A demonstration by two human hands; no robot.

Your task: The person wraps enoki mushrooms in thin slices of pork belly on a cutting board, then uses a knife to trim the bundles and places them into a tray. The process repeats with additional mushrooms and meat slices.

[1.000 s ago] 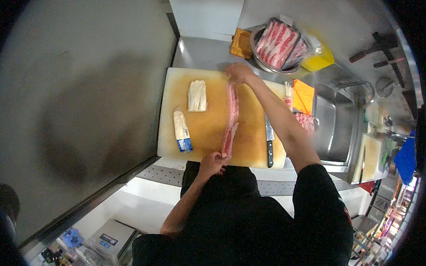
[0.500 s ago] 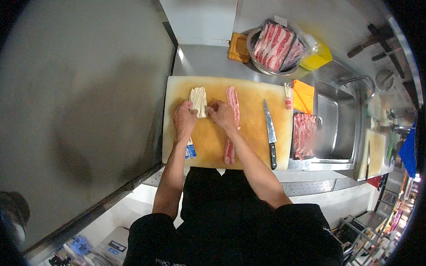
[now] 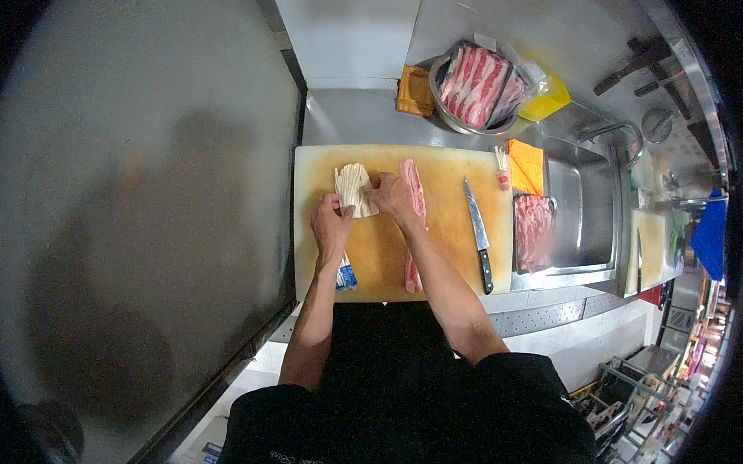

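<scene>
Head view: steel surface (image 3: 351,117) with a yellow cutting board (image 3: 444,259) laid on it, sink (image 3: 585,215) at right, grey wall panel at left. Enoki bundle (image 3: 354,187) on the board's upper left is pinched by fingers of left hand (image 3: 331,226) and right hand (image 3: 391,196). Meat strip (image 3: 413,217) and knife (image 3: 478,234) lie alongside.

Bright overhead light falls evenly on the cutting board (image 3: 437,234) and steel counter (image 3: 351,117), which shows mild glare. A soft, blurred shadow darkens the grey surface (image 3: 126,223) at left. Fisheye bending curves straight edges, and the rim fades to black.
</scene>
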